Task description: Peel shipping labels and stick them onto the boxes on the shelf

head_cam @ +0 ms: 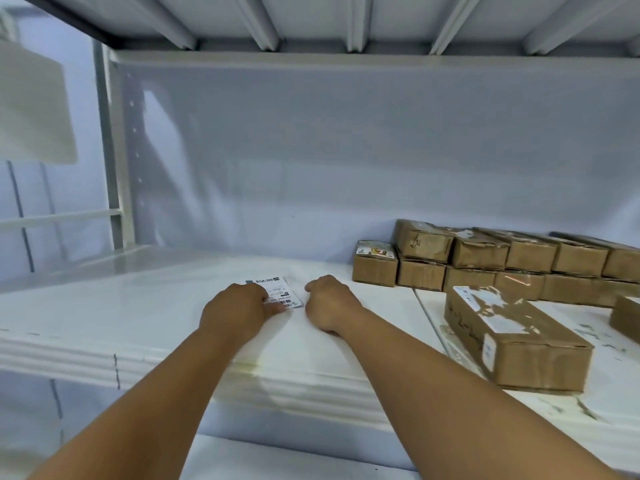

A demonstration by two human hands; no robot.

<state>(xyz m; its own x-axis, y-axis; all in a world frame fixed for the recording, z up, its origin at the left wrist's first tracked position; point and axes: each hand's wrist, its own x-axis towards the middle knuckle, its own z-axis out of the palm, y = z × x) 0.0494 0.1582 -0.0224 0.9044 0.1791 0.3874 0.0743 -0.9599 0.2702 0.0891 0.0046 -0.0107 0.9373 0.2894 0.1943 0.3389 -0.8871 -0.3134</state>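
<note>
We are looking into a white metal shelf (69,344) with a pale back wall and a stack of white sheets (311,375) lying across its middle. On top of that stack lies a shipping label (281,289), printed side up, with barcodes along its near edge. Our left hand (235,306) pinches the label's left side, fingers over it and thumb at its near edge. Our right hand (329,303) rests just to the right of the label, apart from it, its fingers curled under into a loose fist that holds nothing we can see. At the back right, cardboard boxes (485,261) are stacked in two rows. A longer box (516,344) sits nearer, with torn white label scraps on its top.
</note>
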